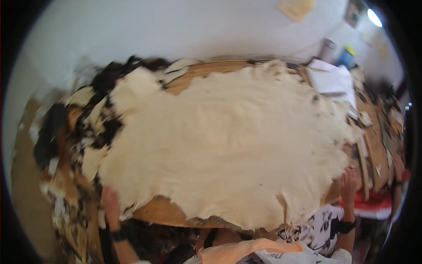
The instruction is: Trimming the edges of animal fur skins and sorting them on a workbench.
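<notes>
A large cream-coloured animal hide [228, 132] lies spread over a wooden table [160, 212], with an uneven, ragged outline and shallow wrinkles. At its lower left edge is my left hand [110, 202], closed on the hide's margin, its fingers somewhat blurred. My right hand [348, 181] is closed on the ragged edge at the lower right. Both wrists wear dark bands. Along the near side, the hide hangs slightly over the table edge, with a fold near my right hand.
Dark and pale hide scraps [110, 83] pile up at the left. White sheets [332, 79], a grey tumbler [327, 49] and a blue bottle [346, 57] stand at the back right. Wooden boards [373, 145] and a red item [373, 200] lie right. Another person's arm [398, 176] shows at the right rim.
</notes>
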### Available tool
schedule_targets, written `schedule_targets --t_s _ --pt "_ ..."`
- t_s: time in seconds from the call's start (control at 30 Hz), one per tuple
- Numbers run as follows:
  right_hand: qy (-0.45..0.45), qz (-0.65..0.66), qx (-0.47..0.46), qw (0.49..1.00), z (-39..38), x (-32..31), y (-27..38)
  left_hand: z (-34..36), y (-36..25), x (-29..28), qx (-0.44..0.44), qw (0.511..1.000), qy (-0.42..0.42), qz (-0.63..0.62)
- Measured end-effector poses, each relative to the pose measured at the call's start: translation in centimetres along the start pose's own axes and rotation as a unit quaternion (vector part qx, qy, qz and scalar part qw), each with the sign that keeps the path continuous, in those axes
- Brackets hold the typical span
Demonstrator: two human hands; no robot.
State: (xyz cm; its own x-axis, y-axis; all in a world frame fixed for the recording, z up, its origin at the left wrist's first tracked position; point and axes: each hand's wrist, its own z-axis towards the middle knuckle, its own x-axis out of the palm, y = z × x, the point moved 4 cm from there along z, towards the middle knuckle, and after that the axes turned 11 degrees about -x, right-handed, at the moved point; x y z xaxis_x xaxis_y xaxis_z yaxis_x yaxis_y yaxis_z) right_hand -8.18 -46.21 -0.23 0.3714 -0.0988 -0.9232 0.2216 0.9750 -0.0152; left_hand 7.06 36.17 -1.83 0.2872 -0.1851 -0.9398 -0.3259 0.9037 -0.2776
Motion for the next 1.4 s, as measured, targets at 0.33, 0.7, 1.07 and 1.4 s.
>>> schedule_targets --t_s 0.33,0.7,1.07,1.4 --pt "0.204 0.304 0.313 0.876 -4.4 -2.3 10.4 -0.8 0.3 -3.6 -0.155 0.967 0.046 0.196" --pt "0.404 0.329 0.135 0.843 -0.7 -3.2 10.1 -1.3 -2.3 -6.3 -0.271 0.961 0.022 0.059" --pt "0.061 0.669 0.229 0.705 8.6 -6.2 9.4 -2.8 -1.9 -9.6 -0.196 0.917 0.073 -0.338" --pt "-0.014 0.809 0.170 0.563 26.3 -3.8 11.0 23.2 -9.4 -9.6 0.083 0.867 -0.065 -0.487"
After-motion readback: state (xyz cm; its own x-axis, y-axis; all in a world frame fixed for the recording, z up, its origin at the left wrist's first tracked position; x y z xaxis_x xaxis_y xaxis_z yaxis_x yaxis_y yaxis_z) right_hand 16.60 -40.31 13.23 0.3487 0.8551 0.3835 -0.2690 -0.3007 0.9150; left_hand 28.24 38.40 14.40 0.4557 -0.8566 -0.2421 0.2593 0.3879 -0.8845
